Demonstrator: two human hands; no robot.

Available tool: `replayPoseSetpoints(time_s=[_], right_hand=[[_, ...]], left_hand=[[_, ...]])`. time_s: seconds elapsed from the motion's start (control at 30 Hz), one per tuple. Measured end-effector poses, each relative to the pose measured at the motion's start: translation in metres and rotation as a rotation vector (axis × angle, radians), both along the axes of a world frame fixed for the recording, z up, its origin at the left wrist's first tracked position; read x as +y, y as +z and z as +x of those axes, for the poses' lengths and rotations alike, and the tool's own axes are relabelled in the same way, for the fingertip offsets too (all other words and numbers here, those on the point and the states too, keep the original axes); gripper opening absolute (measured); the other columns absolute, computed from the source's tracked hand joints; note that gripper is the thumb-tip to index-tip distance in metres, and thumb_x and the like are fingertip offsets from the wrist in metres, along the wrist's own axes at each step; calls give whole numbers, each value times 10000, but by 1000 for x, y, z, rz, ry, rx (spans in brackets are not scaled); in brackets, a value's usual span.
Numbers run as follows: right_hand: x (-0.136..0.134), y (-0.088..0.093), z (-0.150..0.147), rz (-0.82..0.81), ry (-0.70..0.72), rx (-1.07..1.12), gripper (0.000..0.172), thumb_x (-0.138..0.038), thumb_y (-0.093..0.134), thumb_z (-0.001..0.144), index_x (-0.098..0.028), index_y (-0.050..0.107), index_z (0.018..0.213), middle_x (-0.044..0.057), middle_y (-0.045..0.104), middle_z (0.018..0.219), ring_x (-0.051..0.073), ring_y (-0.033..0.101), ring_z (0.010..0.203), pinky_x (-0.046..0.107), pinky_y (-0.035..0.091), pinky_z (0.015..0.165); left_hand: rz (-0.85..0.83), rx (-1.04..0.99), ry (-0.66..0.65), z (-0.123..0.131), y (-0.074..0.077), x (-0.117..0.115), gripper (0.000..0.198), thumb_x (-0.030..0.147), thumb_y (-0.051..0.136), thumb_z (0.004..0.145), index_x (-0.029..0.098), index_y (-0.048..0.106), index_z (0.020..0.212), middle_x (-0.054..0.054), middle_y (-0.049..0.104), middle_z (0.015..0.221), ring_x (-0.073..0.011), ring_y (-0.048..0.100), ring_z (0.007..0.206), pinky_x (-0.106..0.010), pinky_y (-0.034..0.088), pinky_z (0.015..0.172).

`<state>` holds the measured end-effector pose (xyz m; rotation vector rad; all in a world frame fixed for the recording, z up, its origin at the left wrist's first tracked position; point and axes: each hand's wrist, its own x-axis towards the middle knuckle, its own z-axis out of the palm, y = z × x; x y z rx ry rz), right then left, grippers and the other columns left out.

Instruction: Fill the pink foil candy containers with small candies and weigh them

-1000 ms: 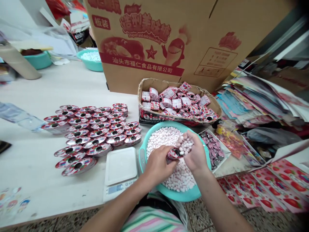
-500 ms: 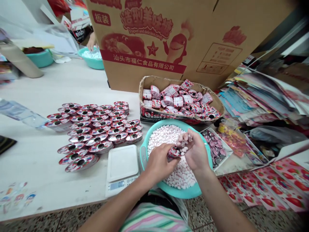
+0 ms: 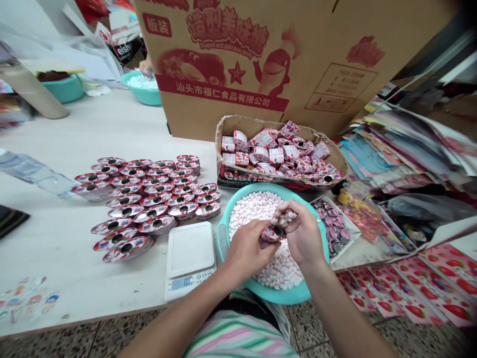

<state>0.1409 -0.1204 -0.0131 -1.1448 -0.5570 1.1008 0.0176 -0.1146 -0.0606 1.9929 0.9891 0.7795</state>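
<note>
Over a teal basin (image 3: 221,233) of pale pink candies (image 3: 253,206), my left hand (image 3: 248,248) grips a small red and pink container (image 3: 271,233) with a dark round hole facing up. My right hand (image 3: 300,231) is curled around several candies (image 3: 286,218) right beside that hole. A white scale (image 3: 191,251) stands left of the basin. Further left, rows of similar containers (image 3: 151,214) stand with their holes up.
Behind the basin sits an open carton (image 3: 242,180) of more containers, before a large cardboard box (image 3: 223,114). A tray of round lids (image 3: 333,226) lies right. A person's hand (image 3: 146,67) is at another teal basin (image 3: 143,94). A plastic bottle (image 3: 37,174) lies left.
Fewer candies show in my right hand and between it and the container. The hole of the container is now more clearly seen. My left hand has hardly moved.
</note>
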Motion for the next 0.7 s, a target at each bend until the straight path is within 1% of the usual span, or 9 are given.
replayPoseSetpoints(time_s=[0.3,0.57,0.7], right_hand=[[-2,0,-3,-3,-2,-49,273,-411,623,766,-184,638,614,1,622,626,138,578,607,270,472,620],[-4,1,-6,19,11,-72,314,-450,598,801,-188,634,632,0,606,611,140,585,605,269,476,621],[-6,2,-9,64,73,-111,305,-426,585,828,-186,657,655,9,616,665,144,588,663,273,479,661]], left_hand=[[-11,-4,-6,-1,3,-1,384,269,680,755,229,592,1127,-41,653,1042,-229,597,967,-336,456,838],[-8,3,-4,-2,8,0,297,258,678,753,211,605,1037,-39,651,997,-221,597,925,-319,450,787],[-23,3,-8,-1,8,0,287,259,674,752,201,609,1026,-46,653,978,-228,601,919,-330,452,792]])
